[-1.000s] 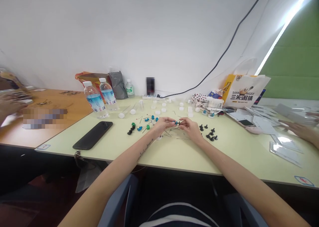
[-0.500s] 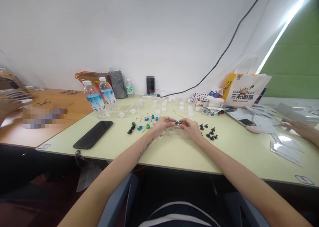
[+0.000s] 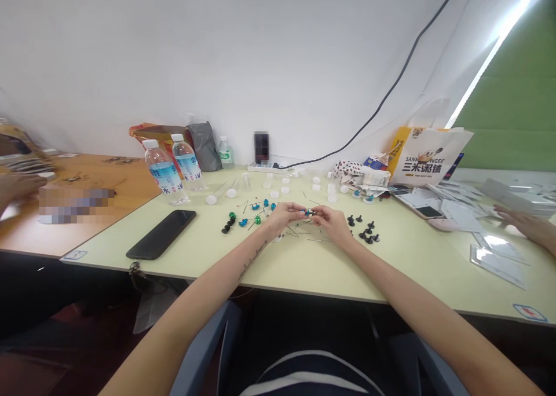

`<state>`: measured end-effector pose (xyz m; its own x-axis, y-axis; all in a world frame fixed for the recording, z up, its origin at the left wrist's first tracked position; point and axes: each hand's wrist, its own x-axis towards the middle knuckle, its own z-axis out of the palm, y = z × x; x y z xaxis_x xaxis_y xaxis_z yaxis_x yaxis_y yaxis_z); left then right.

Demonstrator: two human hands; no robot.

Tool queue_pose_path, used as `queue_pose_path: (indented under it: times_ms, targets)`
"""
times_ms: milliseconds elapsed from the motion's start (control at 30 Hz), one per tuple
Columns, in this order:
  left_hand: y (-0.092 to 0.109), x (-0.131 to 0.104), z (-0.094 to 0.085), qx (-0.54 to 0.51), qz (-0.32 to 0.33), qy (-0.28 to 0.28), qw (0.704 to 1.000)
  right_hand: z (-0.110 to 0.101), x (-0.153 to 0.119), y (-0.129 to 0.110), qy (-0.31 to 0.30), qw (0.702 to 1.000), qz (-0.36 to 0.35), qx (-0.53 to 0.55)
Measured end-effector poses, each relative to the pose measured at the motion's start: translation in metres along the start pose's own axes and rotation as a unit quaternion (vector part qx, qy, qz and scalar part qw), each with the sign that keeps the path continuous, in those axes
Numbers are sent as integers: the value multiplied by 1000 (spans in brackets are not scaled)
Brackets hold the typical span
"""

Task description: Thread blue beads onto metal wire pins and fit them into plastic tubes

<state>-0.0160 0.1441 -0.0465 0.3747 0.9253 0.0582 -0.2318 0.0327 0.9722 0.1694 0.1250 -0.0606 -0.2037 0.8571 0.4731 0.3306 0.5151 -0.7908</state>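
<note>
The pale bench (image 3: 282, 271) spans the view and carries everything named here. At its back right stands the white and yellow bag (image 3: 428, 158); at the back left, the grey bag (image 3: 205, 147) is behind two bottles (image 3: 164, 175) (image 3: 187, 163), both upright and capped. Nearer the left edge the phone (image 3: 161, 234) lies flat, its dark face up. At the far right another person's hand (image 3: 525, 225) is over the papers (image 3: 460, 211).

The left hand (image 3: 283, 217) and right hand (image 3: 332, 221) meet above the middle of the bench, each with its fingers pinched closed on the same small part (image 3: 308, 212), held between them. Clear tubes (image 3: 221, 192) with white ends lie beyond the left hand, and white caps (image 3: 332, 197) stand in loose groups beyond the right.

Black pieces (image 3: 369, 231) sit just right of the right hand; blue pieces (image 3: 255, 207) and green pieces (image 3: 258, 219) are scattered left of the left hand. Thin rods (image 3: 295, 232) lie around and below both hands. The part is partly covered by fingertips; blue and dark bits show, but its exact shape is too small to tell.
</note>
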Motion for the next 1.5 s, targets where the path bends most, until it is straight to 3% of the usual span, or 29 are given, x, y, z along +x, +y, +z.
queue_pose_path:
  times_ms: [1500]
  targets:
    - [-2, 1, -1, 2, 4, -1, 1000, -1, 0, 0, -7, 1000, 11, -6]
